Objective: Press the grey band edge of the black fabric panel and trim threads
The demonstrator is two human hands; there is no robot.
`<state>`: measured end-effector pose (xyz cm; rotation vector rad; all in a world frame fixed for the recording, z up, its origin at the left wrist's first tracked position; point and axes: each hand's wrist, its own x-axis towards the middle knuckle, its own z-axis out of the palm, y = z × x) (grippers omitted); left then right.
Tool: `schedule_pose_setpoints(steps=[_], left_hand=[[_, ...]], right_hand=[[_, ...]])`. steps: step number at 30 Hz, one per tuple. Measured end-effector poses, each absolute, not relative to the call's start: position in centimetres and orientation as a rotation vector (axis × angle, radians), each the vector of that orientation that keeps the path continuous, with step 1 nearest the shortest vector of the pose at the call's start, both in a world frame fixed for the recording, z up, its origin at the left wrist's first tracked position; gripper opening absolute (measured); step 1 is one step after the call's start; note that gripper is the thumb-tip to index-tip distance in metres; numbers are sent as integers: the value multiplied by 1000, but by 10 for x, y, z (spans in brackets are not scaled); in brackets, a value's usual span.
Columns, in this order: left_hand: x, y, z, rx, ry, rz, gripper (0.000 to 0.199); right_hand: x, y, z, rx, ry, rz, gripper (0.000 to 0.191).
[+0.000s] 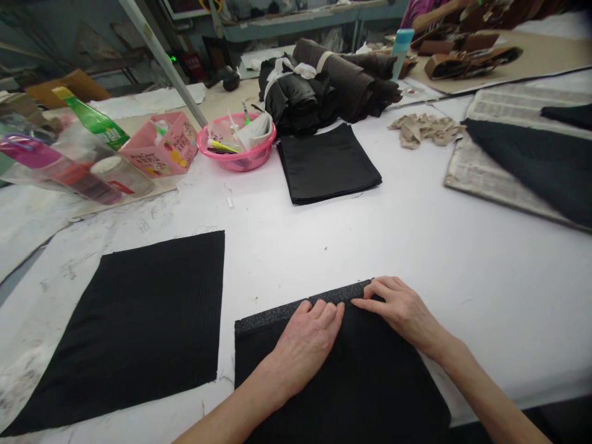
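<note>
A black fabric piece [351,376] lies on the table in front of me. Its far edge is folded over and shows a speckled dark grey strip [272,317]. My left hand [309,342] presses on this fold near its middle, fingers curled and held together on the cloth. Close to the right end, my right hand [398,308] pinches the folded edge between thumb and fingers. The fingertips of both hands are partly hidden. To the left, apart from both hands, a second black fabric piece [152,327] lies flat.
Farther back are a stack of black fabric [328,163], dark rolled material [342,80], and a pink basin [240,157] of small tools. A pink box [160,148] and bottles stand left. A beige cloth [425,129] and a board [490,172] lie right. Another person's arm [432,17] shows behind.
</note>
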<state>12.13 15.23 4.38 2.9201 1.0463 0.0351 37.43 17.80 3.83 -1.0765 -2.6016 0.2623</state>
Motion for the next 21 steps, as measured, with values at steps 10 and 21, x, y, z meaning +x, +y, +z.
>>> schedule_pose_setpoints(steps=[10,21], left_hand=[[130,155,43,2920,1027,66,50],[141,157,44,2895,1026,93,44]], right_hand=[[387,175,41,-1153,-2601,272,32],[395,172,34,-1161,-2572,329,32]])
